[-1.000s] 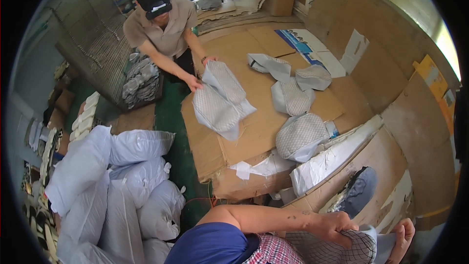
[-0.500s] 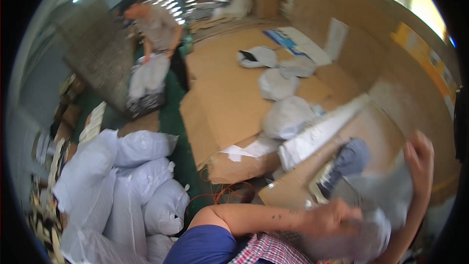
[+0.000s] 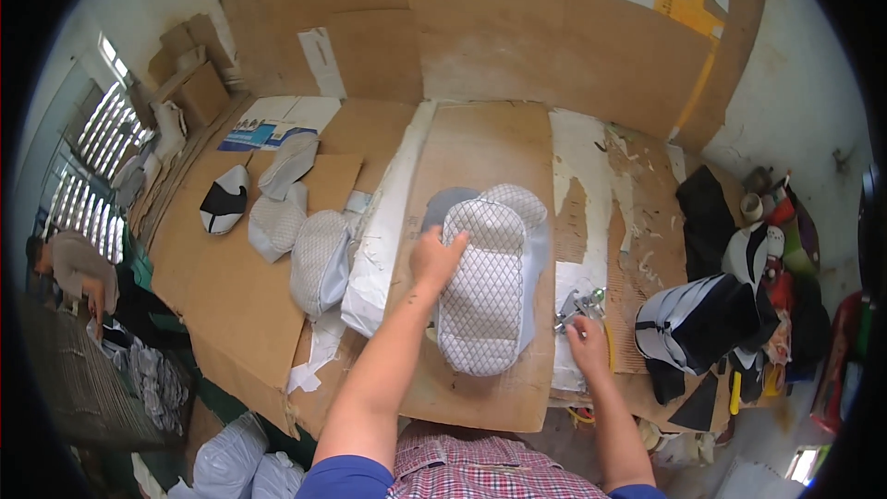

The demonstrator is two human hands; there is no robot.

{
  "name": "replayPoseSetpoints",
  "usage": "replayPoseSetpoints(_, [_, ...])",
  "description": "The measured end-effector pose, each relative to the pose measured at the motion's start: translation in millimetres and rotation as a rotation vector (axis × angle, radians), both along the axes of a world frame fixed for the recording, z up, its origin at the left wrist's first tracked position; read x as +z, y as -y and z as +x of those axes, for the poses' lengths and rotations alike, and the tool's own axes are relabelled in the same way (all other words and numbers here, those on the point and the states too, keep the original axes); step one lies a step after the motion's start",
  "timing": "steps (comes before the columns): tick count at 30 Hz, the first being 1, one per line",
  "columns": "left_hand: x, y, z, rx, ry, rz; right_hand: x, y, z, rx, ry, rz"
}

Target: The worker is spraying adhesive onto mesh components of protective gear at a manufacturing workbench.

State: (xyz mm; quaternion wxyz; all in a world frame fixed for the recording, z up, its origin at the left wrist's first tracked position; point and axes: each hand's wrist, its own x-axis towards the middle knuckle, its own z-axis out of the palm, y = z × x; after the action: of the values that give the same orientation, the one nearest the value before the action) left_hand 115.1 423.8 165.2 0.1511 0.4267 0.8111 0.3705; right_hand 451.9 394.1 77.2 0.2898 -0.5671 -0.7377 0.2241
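Note:
A long grey quilted padded cover [image 3: 482, 300], rounded at both ends, lies in front of me on a cardboard sheet [image 3: 480, 143]. My left hand [image 3: 436, 257] holds its upper left edge, thumb on the quilting and fingers partly hidden along the side. Another pale quilted piece [image 3: 517, 203] and a darker grey part [image 3: 446, 206] show beneath its far end. To the right, my right hand [image 3: 589, 344] has its fingers closed on the near end of a small silver metal tool [image 3: 579, 305] with a greenish part. The tool's exact kind is unclear.
Several quilted covers [image 3: 320, 263] lie at the left, one black and white [image 3: 224, 199]. On the right stand a black-and-white piece [image 3: 698, 319] and mixed clutter. Stuffed white bags [image 3: 231, 457] sit at lower left; another person [image 3: 78, 268] bends over beyond.
My view has swung right to face the table. Both hands were raised with a blurred grey piece; now the left is on the quilted cover and the right at the metal tool.

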Motion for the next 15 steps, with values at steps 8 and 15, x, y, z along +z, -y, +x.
replayPoseSetpoints(8, [6,-48,-32,-0.352,-0.234,-0.060,66,46,-80,0.375,-0.046,0.087])
replayPoseSetpoints(15, [0,-16,-36,-0.070,0.217,0.005,11,21,-6,0.052,0.394,0.211])
